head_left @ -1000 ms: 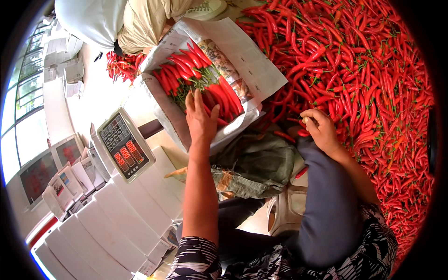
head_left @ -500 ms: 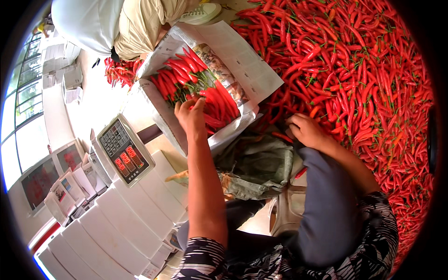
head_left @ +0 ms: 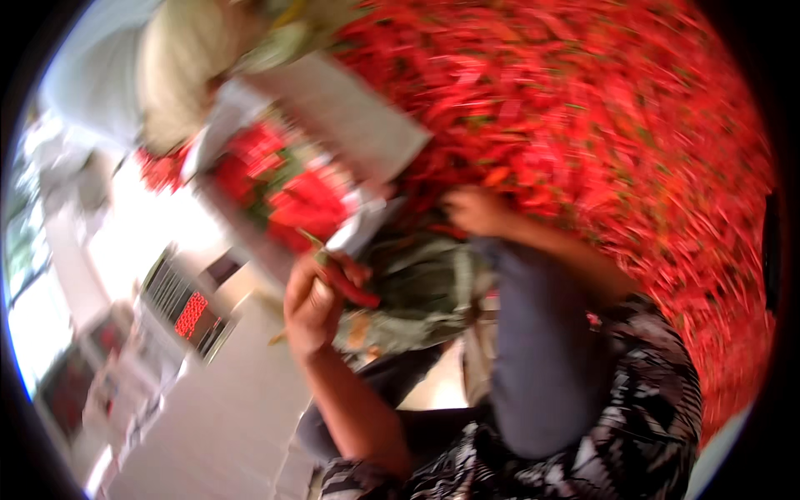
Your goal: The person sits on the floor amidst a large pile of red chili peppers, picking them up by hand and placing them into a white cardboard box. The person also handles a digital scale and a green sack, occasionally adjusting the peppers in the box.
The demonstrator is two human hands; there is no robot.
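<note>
A red chili pepper (head_left: 356, 288) with a green stem is pinched in my left hand (head_left: 312, 305). That hand is just in front of the open white carton (head_left: 354, 117), above the rim of a dark green sack (head_left: 417, 271). Inside the carton, red chilies (head_left: 307, 202) lie in bunches, their green stems toward the middle. My right hand (head_left: 477, 210) rests past my raised knee, at the edge of a large chili pile (head_left: 583, 158). Motion smears its fingers, so whether it holds anything is not visible.
White boxes (head_left: 208, 417) stand at the lower left, with a digital scale (head_left: 185, 310) showing red digits beside them. Another person in beige trousers (head_left: 179, 71) is close behind the carton. A smaller heap of chilies (head_left: 162, 169) lies by that person.
My left hand has come out of the carton toward me, now with a chili in it. The whole view has shifted and blurred. My right hand stays by the pile.
</note>
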